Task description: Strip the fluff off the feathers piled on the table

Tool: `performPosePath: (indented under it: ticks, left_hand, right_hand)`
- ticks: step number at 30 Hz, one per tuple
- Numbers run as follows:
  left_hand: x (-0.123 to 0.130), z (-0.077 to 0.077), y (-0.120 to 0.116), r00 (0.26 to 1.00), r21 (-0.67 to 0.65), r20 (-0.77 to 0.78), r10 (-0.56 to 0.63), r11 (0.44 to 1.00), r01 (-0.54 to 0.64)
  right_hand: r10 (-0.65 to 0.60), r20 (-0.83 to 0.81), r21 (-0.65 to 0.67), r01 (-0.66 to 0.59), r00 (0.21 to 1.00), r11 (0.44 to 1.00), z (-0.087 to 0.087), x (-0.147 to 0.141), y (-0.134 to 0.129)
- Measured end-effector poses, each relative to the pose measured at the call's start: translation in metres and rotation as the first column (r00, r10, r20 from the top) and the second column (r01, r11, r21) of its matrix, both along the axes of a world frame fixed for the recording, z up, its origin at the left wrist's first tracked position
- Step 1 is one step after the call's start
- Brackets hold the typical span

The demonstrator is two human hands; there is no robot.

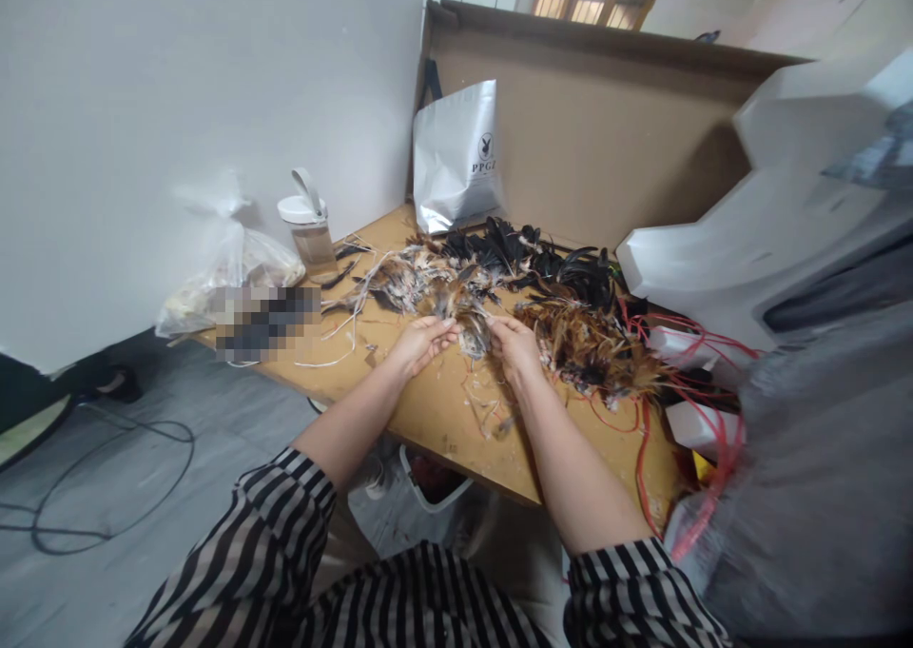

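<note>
Over the wooden table [435,429], my left hand [422,345] is closed in a pinch at the left side of a small bunch of brown and grey feathers [471,332]. On the bunch's right side my right hand [514,345] pinches too, with thumb and fingers together. The feathers between the hands are somewhat blurred. Just beyond them spreads a pile of pale and brown feathers [406,279], with black feathers [571,269] behind. To the right of my right hand lies a heap of brown feathers [599,348].
Red strings [642,439] hang at the table's right. A silver bag [456,158] stands against a cardboard panel [592,125]. A lidded cup [310,229] and a plastic bag [249,267] are at the left. White foam [720,225] rises on the right; a cable [106,534] lies on the floor.
</note>
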State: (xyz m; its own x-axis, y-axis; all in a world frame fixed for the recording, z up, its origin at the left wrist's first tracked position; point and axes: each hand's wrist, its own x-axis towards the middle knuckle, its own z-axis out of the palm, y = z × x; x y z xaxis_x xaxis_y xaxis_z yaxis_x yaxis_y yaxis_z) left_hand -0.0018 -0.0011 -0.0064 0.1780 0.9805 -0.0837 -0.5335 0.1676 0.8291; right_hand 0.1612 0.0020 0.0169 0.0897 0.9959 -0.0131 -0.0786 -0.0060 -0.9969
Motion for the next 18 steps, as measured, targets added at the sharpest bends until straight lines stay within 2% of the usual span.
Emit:
performPosePath:
  ticks: [3, 6, 9, 13, 15, 18]
  left_hand:
    - [0.0, 0.001, -0.001, 1.0, -0.014, 0.022, 0.006, 1.0, -0.006]
    - [0.0, 0.002, -0.001, 0.999, -0.024, 0.047, 0.005, 1.0, -0.004]
    - [0.0, 0.001, 0.0, 0.997, -0.018, 0.07, -0.011, 1.0, 0.013]
    - [-0.001, 0.0, 0.002, 0.996, -0.009, 0.088, 0.004, 1.0, -0.004]
    - [-0.001, 0.0, 0.002, 0.997, 0.01, 0.07, 0.038, 0.999, -0.039]
    - [0.0, 0.001, 0.0, 0.996, 0.06, -0.042, 0.076, 0.996, -0.073]
  right_hand:
    - [0.069, -0.215, -0.091, -0.09, 0.974, 0.992, 0.009, -0.006, -0.009]
    - [0.136, -0.268, -0.093, -0.166, 0.954, 0.982, 0.008, -0.009, -0.011]
    - [0.141, -0.171, -0.064, -0.154, 0.975, 0.986, 0.0, -0.013, -0.01]
    - [0.161, 0.078, 0.021, -0.164, 0.984, 0.986, -0.003, -0.016, -0.012]
    - [0.219, 0.19, 0.03, -0.229, 0.957, 0.973, 0.001, -0.013, -0.015]
    - [0.417, 0.226, -0.077, -0.411, 0.88, 0.909, 0.012, 0.0, -0.016]
